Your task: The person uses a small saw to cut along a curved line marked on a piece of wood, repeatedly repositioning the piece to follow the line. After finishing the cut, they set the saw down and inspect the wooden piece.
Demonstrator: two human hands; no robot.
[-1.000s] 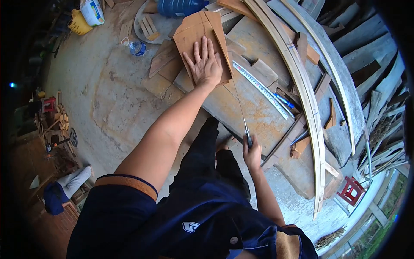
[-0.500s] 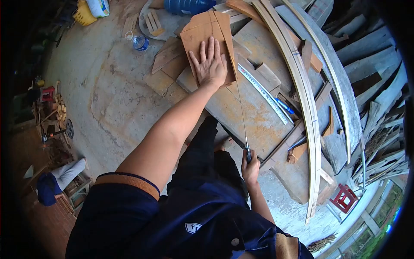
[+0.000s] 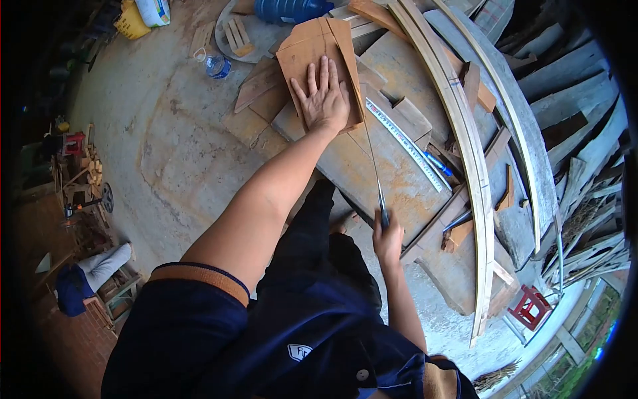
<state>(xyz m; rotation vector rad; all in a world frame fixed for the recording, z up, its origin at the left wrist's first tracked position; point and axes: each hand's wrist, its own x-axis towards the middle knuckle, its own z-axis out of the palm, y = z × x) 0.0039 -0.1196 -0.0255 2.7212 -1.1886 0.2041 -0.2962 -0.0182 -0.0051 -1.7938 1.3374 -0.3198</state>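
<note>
My left hand (image 3: 323,100) lies flat with fingers spread on a brown wooden board (image 3: 312,40), pressing its top face. Pencil-like lines run along the board, and a narrow strip on its right side is partly split off by a cut. My right hand (image 3: 388,239) is wrapped round the dark handle of a handsaw (image 3: 376,166). The saw's thin blade is seen nearly edge-on and reaches up to the board's lower right corner, where its far end is hidden. A white ruler or tape (image 3: 405,145) lies just right of the blade.
Beneath the board is a worn worktop (image 3: 399,186) with wood offcuts. A blue pen-like tool (image 3: 438,165) and long curved strips (image 3: 475,146) lie to the right. A red stool (image 3: 530,307), a water bottle (image 3: 216,66) and a seated person (image 3: 83,279) are around.
My right hand has pushed the saw forward, up toward the board. The left hand and the board have hardly moved.
</note>
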